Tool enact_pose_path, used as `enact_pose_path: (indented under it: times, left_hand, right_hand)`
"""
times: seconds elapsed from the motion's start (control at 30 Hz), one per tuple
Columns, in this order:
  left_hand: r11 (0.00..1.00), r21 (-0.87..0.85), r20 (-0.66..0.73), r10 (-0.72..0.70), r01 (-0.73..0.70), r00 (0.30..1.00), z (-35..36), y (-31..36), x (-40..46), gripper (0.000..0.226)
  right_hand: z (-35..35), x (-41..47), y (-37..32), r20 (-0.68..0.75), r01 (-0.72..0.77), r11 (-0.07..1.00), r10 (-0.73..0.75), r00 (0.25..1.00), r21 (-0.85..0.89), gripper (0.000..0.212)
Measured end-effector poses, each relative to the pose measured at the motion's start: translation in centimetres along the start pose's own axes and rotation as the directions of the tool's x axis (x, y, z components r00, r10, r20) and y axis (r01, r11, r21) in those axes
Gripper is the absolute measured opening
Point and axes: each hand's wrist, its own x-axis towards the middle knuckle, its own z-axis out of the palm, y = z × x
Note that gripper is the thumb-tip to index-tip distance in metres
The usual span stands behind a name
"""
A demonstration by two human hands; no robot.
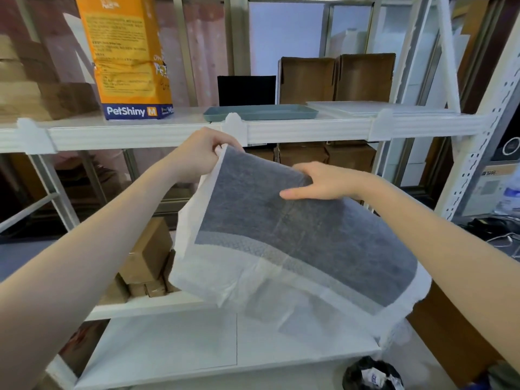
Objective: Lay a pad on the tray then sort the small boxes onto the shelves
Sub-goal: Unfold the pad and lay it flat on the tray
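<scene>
I hold a grey pad (295, 240) with a white border in front of the shelving, below the upper shelf. My left hand (197, 156) pinches its top left corner. My right hand (323, 181) grips its top edge, thumb on the grey face. The pad hangs partly unfolded, its lower part still creased. A shallow blue-grey tray (260, 112) lies on the upper shelf, just above and behind my hands. Several small brown boxes (146, 257) stand on the lower shelf at the left, partly hidden by the pad and my left arm.
An orange PetShiny pad bag (126, 57) stands on the upper shelf left of the tray. Open brown cartons (337, 78) and a black panel (246, 90) sit behind it. A white board (374, 108) lies at the right. A black bin bag (371, 374) is on the floor.
</scene>
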Motion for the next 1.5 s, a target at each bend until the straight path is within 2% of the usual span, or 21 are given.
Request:
enact_pose_path:
  times: [0.1,0.2,0.3,0.37,0.4,0.47,0.57,0.63,0.67,0.7,0.73,0.77,0.8,0.83,0.87,0.93,1.0,1.17,1.33,1.43,1.5]
  left_hand:
    - [0.997,-0.069,-0.08,0.036,-0.041,0.996,-0.4,-0.4,0.2,0.014]
    - [0.995,-0.088,-0.079,0.033,-0.04,0.996,-0.9,-0.6,0.2,0.021]
    - [0.999,-0.039,0.119,-0.002,0.007,0.993,-1.6,-0.6,0.0,0.033]
    - [0.969,-0.233,0.237,-0.024,0.081,0.971,-1.7,-0.5,-0.4,0.03]
    - [0.906,-0.401,0.247,-0.035,0.135,0.968,-1.7,-0.4,-0.5,0.032]
    - [0.709,-0.686,0.166,-0.066,0.163,0.984,-1.3,-0.3,-0.4,0.047]
    - [0.46,-0.887,-0.031,-0.165,0.049,0.986,-0.8,0.2,0.1,0.052]
    - [0.291,-0.957,-0.067,-0.201,-0.005,0.977,-0.8,0.8,0.4,0.047]
    - [0.29,-0.957,-0.08,-0.212,-0.015,0.974,-0.7,1.1,0.6,0.045]
    - [0.388,-0.922,-0.097,-0.222,-0.003,0.97,-0.7,1.5,0.9,0.043]
    - [0.565,-0.824,-0.109,-0.218,0.035,0.97,-0.5,2.2,1.0,0.039]
    - [0.75,-0.657,-0.101,-0.192,0.08,0.976,-0.2,2.9,1.1,0.035]
    - [0.885,-0.456,-0.057,-0.136,0.096,0.989,0.2,3.5,1.2,0.031]
    - [0.966,-0.251,0.012,-0.067,0.068,0.998,0.7,3.9,1.3,0.031]
    - [0.998,-0.063,0.099,-0.006,0.012,0.995,1.2,4.3,1.3,0.035]
    - [0.981,0.177,0.268,0.033,-0.083,0.963,2.3,4.7,1.4,0.042]
    - [0.966,0.238,0.342,0.019,-0.106,0.939,3.3,4.6,1.9,0.037]
    - [0.959,0.271,0.282,0.008,-0.087,0.959,3.7,3.6,2.6,0.027]
    - [0.962,0.25,0.282,0.036,-0.11,0.959,3.2,3.0,2.4,0.024]
    - [0.955,0.277,0.285,0.024,-0.106,0.958,3.2,2.0,2.2,0.036]
    - [0.958,0.27,0.294,0.016,-0.099,0.956,3.3,1.3,2.2,0.036]
  right_hand:
    - [-0.2,-1.0,0.9,0.144,-0.078,0.996,0.07,0.987,0.052,0.038]
    - [-0.4,-1.1,2.0,0.08,-0.065,0.997,0.068,0.994,-0.039,0.032]
    - [-0.4,-1.1,2.4,-0.032,-0.054,0.99,0.05,0.998,-0.128,0.034]
    - [-0.5,-1.1,2.4,-0.108,-0.049,0.988,0.033,0.994,-0.145,0.033]
    - [-0.6,-1.1,2.3,-0.142,-0.047,0.988,0.026,0.99,-0.148,0.033]
    - [-0.7,-1.0,2.2,-0.197,-0.039,0.989,0.01,0.98,-0.146,0.037]
    - [-0.8,-0.8,2.1,-0.246,-0.031,0.985,-0.012,0.969,-0.172,0.044]
    - [-0.8,-0.6,2.1,-0.263,-0.036,0.981,-0.016,0.965,-0.191,0.044]
    - [-0.9,-0.5,2.1,-0.273,-0.042,0.977,-0.018,0.962,-0.209,0.045]
    - [-0.9,-0.5,2.1,-0.285,-0.048,0.972,-0.02,0.958,-0.229,0.045]
    - [-0.9,-0.4,2.1,-0.297,-0.052,0.968,-0.025,0.954,-0.246,0.044]
    - [-1.0,-0.4,2.1,-0.304,-0.051,0.965,-0.031,0.952,-0.256,0.043]
    - [-1.0,-0.4,2.0,-0.304,-0.043,0.964,-0.041,0.952,-0.262,0.04]
    - [-1.0,-0.3,1.9,-0.298,-0.031,0.963,-0.051,0.953,-0.266,0.035]
    - [-1.0,-0.4,1.7,-0.292,-0.02,0.961,-0.064,0.954,-0.274,0.031]
    - [-1.1,-0.5,1.2,-0.281,0.0,0.95,-0.092,0.955,-0.311,0.034]
    - [-1.2,-0.7,0.9,-0.29,0.005,0.938,-0.112,0.95,-0.347,0.034]
    - [-1.9,-1.6,1.2,-0.28,0.01,0.946,-0.105,0.954,-0.324,0.033]
    - [-3.0,-2.7,2.3,-0.015,-0.106,0.973,0.105,0.994,-0.205,0.033]
    - [-2.8,-2.7,2.9,0.001,-0.115,0.968,0.118,0.993,-0.223,0.028]
    - [-2.5,-2.5,3.0,-0.023,-0.089,0.967,0.086,0.996,-0.24,0.024]
